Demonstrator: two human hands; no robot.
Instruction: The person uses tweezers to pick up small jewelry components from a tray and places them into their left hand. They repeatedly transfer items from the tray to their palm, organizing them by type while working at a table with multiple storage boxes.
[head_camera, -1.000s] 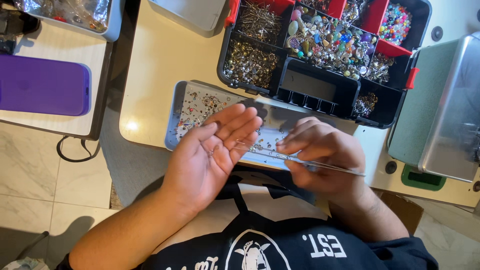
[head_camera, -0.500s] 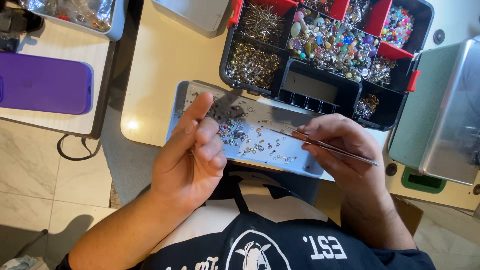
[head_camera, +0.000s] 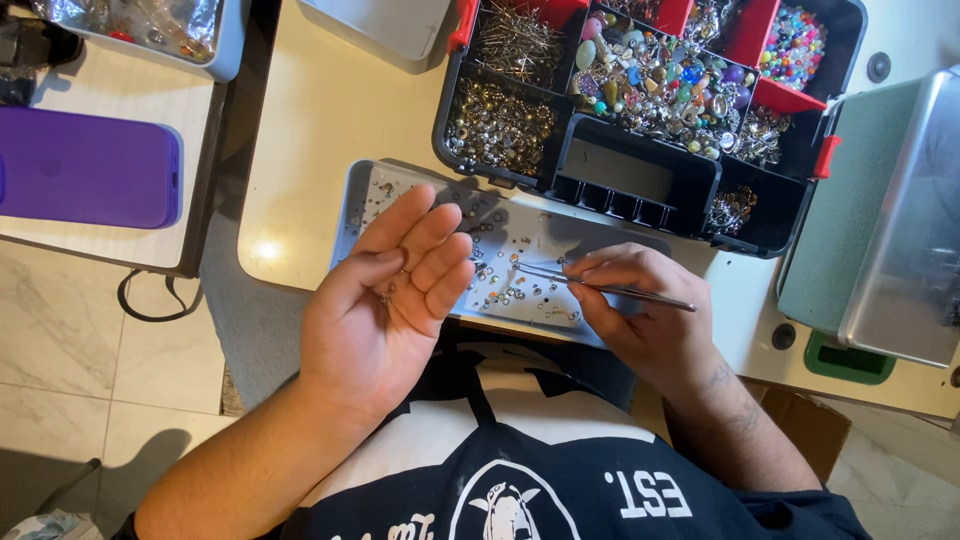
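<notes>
My left hand (head_camera: 385, 300) lies palm up over the left part of a shallow grey tray (head_camera: 600, 235), fingers slightly curled, with a few tiny metal pieces (head_camera: 386, 294) resting in the palm. My right hand (head_camera: 640, 310) grips thin metal tweezers (head_camera: 590, 283) whose tips point left at small beads (head_camera: 510, 290) scattered on the tray. The tray sits at the near edge of a cream table (head_camera: 320, 120).
A black compartment organiser (head_camera: 640, 175) with red dividers, full of beads, pins and metal findings, stands behind the tray. A grey-green metal case (head_camera: 880, 210) lies at the right. A purple flat case (head_camera: 85, 170) rests on a side table at left.
My left hand turned from edge-on back to palm up and opened over the tray. My right hand moved the tweezers left, tips toward the beads.
</notes>
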